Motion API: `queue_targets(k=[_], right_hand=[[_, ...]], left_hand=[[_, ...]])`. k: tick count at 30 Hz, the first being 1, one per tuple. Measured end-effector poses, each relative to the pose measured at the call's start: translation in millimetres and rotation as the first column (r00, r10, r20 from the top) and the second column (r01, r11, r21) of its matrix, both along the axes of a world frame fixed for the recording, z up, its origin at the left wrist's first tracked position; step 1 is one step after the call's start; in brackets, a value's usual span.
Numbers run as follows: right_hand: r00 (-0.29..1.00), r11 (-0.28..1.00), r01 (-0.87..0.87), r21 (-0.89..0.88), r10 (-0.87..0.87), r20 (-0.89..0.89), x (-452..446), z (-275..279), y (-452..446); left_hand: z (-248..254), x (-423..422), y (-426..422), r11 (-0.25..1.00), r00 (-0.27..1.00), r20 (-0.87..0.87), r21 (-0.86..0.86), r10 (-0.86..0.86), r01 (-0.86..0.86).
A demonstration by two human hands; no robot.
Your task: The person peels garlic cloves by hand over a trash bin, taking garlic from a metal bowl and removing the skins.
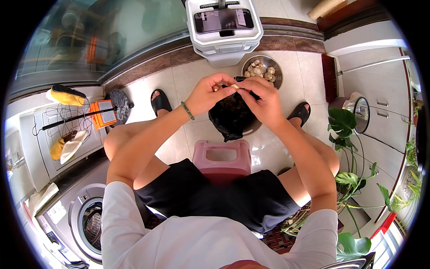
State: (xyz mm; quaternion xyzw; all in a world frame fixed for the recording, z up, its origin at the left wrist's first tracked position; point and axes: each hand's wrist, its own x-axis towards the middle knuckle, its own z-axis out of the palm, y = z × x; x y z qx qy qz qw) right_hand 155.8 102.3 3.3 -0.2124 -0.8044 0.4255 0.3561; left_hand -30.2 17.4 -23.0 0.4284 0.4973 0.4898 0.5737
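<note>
Shirt cropped | left fingers, right fingers pinch pale piece, half-covered | bag murky inside

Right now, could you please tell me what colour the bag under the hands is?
The bag is black, as the head view, the only one, shows.

tiny pale bit pinched between left hand and right hand, honestly too small to make out, black bag right under them partly blocked, insides just murky, metal bowl past the right one, near rim hidden, phone screen farther out, blurry and unreadable
</note>
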Motion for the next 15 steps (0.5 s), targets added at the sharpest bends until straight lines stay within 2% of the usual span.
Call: queue_targets(k=[5, 8, 9, 10, 11, 13, 15], right_hand=[[0.999, 0.995, 0.050, 0.084, -0.050, 0.003, 2.2, -2.0, -2.4], [0.998, 0.998, 0.060, -0.012, -0.060, 0.013, 2.2, 0.8, -2.8], [0.997, 0.992, 0.070, -0.101, -0.065, 0.048, 2.7, -1.4, -3.0], [0.994, 0.979, 0.082, -0.189, -0.068, 0.083, 3.1, -3.8, -3.4], [0.994, 0.978, 0.083, -0.189, -0.068, 0.083, 3.0, -6.9, -4.0], [0.998, 0.954, 0.055, -0.295, -0.057, 0.001, 2.0, -11.8, -4.6], [0.999, 0.953, 0.042, -0.299, -0.047, -0.010, 1.7, -11.5, -4.4]], left_hand=[[0.4, 0.2, 0.1, 1.000, 1.000, 0.002, -0.028, -0.014, 0.014], [7.8, 4.6, -0.9, 1.000, 1.000, 0.011, -0.017, 0.021, -0.021], [11.1, 3.3, -0.4, 1.000, 1.000, 0.011, -0.017, 0.021, -0.021], [14.9, 1.2, -0.2, 0.999, 1.000, -0.024, -0.049, 0.007, -0.009], [16.7, 0.0, -0.3, 0.997, 0.998, -0.058, -0.081, -0.007, 0.002], [16.0, 0.0, -0.4, 0.997, 0.999, -0.045, -0.078, -0.001, -0.003], [15.9, 0.4, -0.6, 0.997, 0.999, -0.032, -0.074, 0.007, -0.009]])
